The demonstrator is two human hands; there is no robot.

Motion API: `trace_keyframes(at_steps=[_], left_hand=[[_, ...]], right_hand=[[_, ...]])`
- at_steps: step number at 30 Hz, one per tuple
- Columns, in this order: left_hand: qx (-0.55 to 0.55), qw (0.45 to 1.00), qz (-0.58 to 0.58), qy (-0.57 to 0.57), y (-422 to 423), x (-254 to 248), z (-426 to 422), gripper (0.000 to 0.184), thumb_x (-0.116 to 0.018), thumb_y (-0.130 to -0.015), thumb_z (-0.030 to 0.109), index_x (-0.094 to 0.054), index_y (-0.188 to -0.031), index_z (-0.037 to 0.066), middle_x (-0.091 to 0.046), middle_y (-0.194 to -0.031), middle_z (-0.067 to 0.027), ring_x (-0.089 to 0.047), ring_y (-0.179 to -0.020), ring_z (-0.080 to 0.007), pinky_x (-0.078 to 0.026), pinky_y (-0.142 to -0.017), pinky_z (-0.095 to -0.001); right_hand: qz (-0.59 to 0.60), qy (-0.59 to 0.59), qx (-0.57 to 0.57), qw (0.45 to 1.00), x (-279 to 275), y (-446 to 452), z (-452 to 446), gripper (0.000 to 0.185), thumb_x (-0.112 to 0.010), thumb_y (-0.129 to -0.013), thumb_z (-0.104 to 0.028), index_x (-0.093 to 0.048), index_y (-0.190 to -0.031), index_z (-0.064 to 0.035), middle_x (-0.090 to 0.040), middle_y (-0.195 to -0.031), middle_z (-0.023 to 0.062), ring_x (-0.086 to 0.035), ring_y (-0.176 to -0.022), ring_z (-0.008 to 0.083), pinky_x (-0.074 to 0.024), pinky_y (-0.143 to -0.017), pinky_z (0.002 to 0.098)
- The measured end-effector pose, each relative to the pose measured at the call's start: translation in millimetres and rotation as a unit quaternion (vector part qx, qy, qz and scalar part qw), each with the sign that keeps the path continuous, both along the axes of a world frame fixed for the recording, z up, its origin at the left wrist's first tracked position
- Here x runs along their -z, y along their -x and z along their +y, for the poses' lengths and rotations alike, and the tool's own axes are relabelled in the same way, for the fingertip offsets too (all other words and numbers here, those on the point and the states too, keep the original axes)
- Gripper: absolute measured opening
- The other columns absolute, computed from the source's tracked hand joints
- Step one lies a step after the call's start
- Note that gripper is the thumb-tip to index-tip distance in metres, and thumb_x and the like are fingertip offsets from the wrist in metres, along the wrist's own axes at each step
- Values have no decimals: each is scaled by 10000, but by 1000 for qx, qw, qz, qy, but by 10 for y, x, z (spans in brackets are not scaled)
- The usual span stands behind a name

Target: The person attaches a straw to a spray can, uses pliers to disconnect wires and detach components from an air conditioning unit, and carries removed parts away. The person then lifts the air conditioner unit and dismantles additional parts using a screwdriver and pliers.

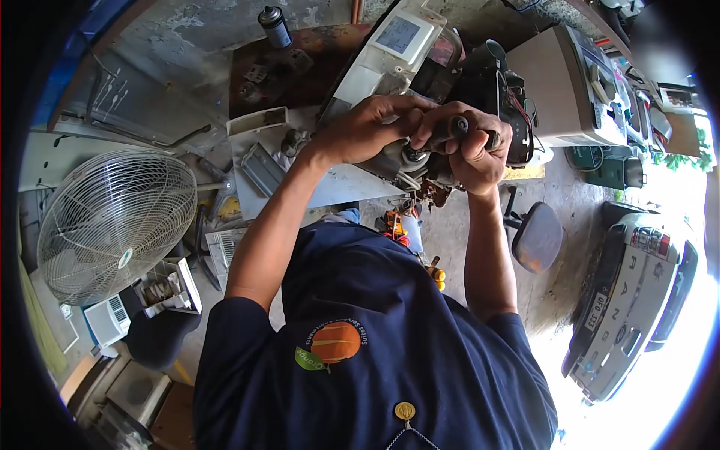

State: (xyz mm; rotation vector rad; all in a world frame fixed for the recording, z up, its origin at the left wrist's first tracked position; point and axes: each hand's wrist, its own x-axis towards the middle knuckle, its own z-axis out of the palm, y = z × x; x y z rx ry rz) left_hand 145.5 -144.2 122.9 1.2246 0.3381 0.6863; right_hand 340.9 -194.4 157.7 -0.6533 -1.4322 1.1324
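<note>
Both hands meet over a partly opened machine with a pale housing (365, 81) and a white label. My left hand (369, 129) reaches in from the left, its fingers closed near the other hand; what they pinch is hidden. My right hand (480, 154) is wrapped round a dark-handled tool (457, 127), whose round handle end faces the camera. Just below the fingers is a round metal part (413, 156) of the machine. Beside my right hand, a black casing (517, 120) with thin wires stands at the right.
A spray can (276, 28) stands on the brown board (330, 41) at the back. Left is a large wire-caged fan (116, 225). A beige cabinet (551, 86), a stool seat (538, 237) and a parked vehicle (626, 300) lie to the right.
</note>
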Motion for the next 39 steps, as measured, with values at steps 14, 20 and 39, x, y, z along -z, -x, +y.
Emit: trace_keyframes(at_steps=[14,20,39], left_hand=[[-31,999,15,12,103,-14,-168,353,-493,-1110,227,-640,-1354,19,-732,-1150,-45,-638,-998,-132,-476,-987,-290],[-144,989,4,-29,-13,-20,-332,497,-382,-1158,392,-614,-1371,9,-716,-1223,-96,-639,-1071,-145,-471,-1008,-301],[-379,913,-136,68,-865,-281,-660,564,-378,-1110,550,-672,-1066,71,-636,-950,-26,-558,-838,-125,-441,-817,-310]], right_hand=[[27,30,-197,980,-81,-49,157,605,-624,-993,-602,-605,-785,-34,-677,-788,171,-617,-661,238,-503,-654,331],[11,79,-304,949,-178,-171,342,523,-715,-955,-493,-683,-914,27,-673,-853,133,-564,-676,197,-468,-678,296],[-18,57,-164,985,-16,-114,131,235,-720,-949,-161,-698,-844,48,-671,-776,36,-502,-658,116,-426,-659,261]])
